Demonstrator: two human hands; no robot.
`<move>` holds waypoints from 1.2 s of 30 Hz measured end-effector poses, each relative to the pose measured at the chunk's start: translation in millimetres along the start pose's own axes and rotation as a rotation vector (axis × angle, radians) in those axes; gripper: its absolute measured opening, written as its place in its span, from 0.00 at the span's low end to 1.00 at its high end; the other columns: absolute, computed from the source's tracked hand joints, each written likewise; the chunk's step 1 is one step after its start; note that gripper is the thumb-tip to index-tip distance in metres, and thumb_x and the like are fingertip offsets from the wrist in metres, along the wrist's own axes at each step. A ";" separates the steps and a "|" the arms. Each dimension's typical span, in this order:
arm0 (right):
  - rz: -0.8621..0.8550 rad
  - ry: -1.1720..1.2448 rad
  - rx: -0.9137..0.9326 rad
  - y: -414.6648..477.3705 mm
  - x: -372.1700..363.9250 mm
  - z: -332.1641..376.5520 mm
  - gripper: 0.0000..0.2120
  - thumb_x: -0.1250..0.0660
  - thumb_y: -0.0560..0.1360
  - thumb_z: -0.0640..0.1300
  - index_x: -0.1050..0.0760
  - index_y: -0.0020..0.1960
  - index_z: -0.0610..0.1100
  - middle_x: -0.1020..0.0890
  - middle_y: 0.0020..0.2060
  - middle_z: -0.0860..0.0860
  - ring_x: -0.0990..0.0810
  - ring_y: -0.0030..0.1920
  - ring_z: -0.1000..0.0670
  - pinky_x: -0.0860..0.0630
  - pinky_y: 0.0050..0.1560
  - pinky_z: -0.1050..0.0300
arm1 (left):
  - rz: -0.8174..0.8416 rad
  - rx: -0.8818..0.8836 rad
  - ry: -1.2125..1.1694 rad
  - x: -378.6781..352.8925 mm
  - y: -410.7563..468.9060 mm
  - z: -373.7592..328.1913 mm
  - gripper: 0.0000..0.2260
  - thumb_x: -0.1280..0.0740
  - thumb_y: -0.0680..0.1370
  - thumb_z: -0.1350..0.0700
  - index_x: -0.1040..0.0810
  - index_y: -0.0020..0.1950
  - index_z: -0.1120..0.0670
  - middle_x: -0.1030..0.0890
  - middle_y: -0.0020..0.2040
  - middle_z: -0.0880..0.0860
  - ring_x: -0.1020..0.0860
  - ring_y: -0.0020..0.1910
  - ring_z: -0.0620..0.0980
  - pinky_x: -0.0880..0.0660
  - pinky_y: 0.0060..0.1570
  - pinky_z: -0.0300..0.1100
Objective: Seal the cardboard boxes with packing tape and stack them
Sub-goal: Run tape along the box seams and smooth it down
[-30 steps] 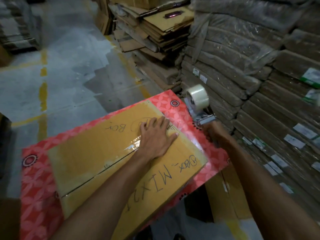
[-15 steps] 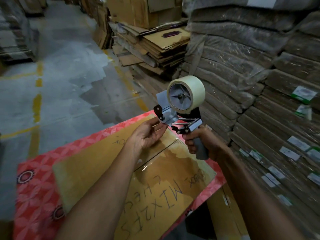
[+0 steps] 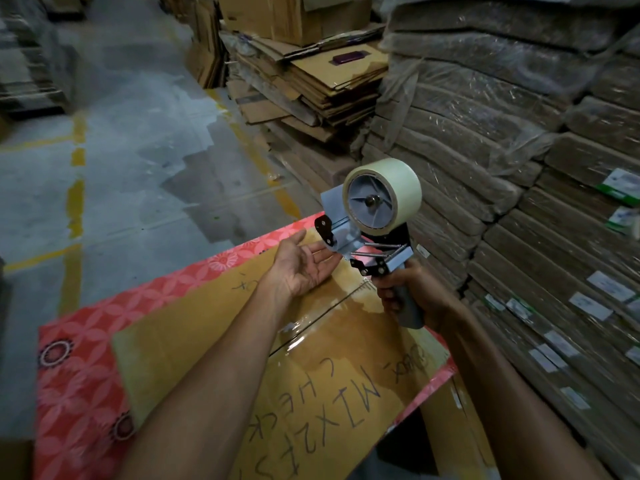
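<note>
Shrink-wrapped stacks of flat cardboard (image 3: 491,140) fill the right half of the frame. Low in the frame a red patterned tabletop (image 3: 76,375) carries the cardboard box (image 3: 311,382). Its flaps are shut and a glossy strip runs along its centre seam, though glare keeps me from telling whether the strip runs the full length. Right of centre, above the box's far end, I hold the tape dispenser (image 3: 349,237) upright with its tape roll (image 3: 401,181) uppermost. My right grip (image 3: 412,296) is wrapped round the handle. My left grip (image 3: 304,268) lies slack, palm up, fingertips at the dispenser's front plate, holding nothing. I judge the step to be freeing the tape's tail: steady the handle, keep my fingers clear of the cutter, draw the tail over the roller, then plant it past the box's edge. The box lies directly beneath both grips.
</note>
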State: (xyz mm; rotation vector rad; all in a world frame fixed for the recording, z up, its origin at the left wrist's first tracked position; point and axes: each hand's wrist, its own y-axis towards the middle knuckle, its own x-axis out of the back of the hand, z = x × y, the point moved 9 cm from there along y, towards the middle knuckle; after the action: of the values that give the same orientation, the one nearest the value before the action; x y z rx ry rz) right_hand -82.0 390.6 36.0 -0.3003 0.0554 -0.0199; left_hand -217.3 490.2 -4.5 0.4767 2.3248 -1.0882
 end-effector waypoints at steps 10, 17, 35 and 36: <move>-0.103 -0.048 0.002 -1.2 2.4 6.4 0.06 0.32 0.74 0.33 0.26 0.47 0.42 0.26 0.32 0.48 0.29 0.31 0.52 0.32 0.32 0.56 | -0.120 -0.252 0.554 -6.0 13.5 -58.2 0.13 0.39 0.73 0.74 0.28 0.31 0.61 0.27 0.25 0.56 0.31 0.25 0.50 0.37 0.24 0.38; -0.184 0.041 -0.051 -8.7 0.5 -17.4 0.06 0.35 0.73 0.28 0.28 0.44 0.37 0.29 0.30 0.44 0.32 0.29 0.49 0.36 0.29 0.54 | -0.298 -0.360 0.827 17.8 41.3 -112.2 0.04 0.25 0.73 0.60 0.15 0.43 0.62 0.14 0.41 0.60 0.16 0.39 0.54 0.18 0.52 0.49; -0.223 -0.057 -0.177 20.9 8.8 -31.0 0.10 0.31 0.70 0.34 0.24 0.31 0.44 0.27 0.26 0.47 0.31 0.26 0.48 0.36 0.30 0.53 | -0.509 -0.428 1.024 35.2 70.1 -109.3 0.03 0.28 0.68 0.60 0.15 0.36 0.58 0.15 0.39 0.56 0.16 0.40 0.56 0.20 0.40 0.50; -0.218 -0.073 -0.188 21.3 8.1 -30.9 0.08 0.31 0.70 0.34 0.24 0.33 0.42 0.27 0.26 0.47 0.31 0.26 0.48 0.36 0.30 0.53 | -0.526 -0.407 1.069 37.5 70.4 -109.3 0.04 0.27 0.68 0.58 0.16 0.37 0.59 0.16 0.38 0.55 0.18 0.38 0.54 0.22 0.37 0.48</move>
State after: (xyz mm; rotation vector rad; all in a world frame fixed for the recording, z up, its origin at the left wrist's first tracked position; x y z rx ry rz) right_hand -75.4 401.5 -0.2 -0.4937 -0.0482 -0.2207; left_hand -244.9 622.5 -10.0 0.3185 3.6624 -0.5339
